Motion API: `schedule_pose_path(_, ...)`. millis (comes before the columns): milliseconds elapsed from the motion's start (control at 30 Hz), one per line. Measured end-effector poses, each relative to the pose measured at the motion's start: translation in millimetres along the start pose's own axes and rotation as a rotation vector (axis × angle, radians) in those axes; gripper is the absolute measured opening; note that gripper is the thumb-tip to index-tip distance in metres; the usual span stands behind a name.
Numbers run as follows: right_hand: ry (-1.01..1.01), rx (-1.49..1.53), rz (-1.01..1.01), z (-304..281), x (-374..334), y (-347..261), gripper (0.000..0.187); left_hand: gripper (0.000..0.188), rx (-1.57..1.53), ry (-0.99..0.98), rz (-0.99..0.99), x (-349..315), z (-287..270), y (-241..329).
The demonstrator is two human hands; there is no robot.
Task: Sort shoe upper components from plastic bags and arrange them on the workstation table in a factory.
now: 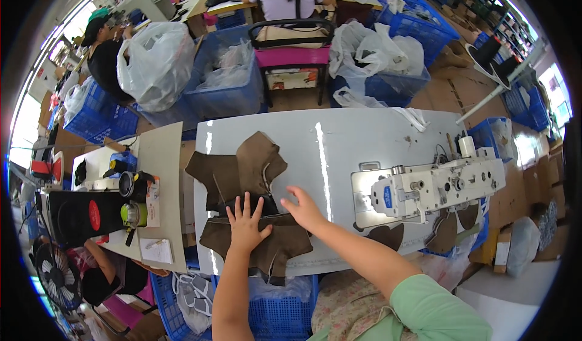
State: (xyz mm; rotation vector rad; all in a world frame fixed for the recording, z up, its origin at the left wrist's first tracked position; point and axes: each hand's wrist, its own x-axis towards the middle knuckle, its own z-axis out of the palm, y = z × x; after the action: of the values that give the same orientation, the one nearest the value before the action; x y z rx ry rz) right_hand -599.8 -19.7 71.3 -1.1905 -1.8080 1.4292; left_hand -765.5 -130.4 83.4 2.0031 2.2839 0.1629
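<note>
Dark brown cut fabric pieces lie on the grey sewing table [291, 135]. The upper brown piece [233, 165] spreads out flat with jagged, curved edges, and the lower brown piece [260, 247] reaches to the table's near edge. Between them shows a strip of black material [260, 205], partly covered by my hand. My left hand [245, 227] lies palm down with fingers spread across the lower piece and the black strip. Just right of the fabric is my right hand [305, 210], its thumb and fingers apart and nothing in it; whether it touches the table I cannot tell.
A white industrial sewing machine [433, 186] stands on the table's right, with more brown pieces [442, 229] beside it. At the left is another table with a notepad [156, 250]. Blue crates [227, 95] and a chair [291, 53] with a seated person stand beyond.
</note>
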Motion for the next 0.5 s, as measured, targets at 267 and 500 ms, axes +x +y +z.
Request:
schedule_pose_path(267, -0.446, -0.042, 0.043, -95.6, -147.3, -27.6, 0.03, 0.076, 0.041, -0.088, -0.083, 21.9, 10.5, -1.3)
schedule_pose_path(500, -0.631, -0.239, 0.01, -174.5, -224.8, -7.5, 0.025, 0.068, 0.092, -0.13, -0.063, 29.0, 7.1, 0.1)
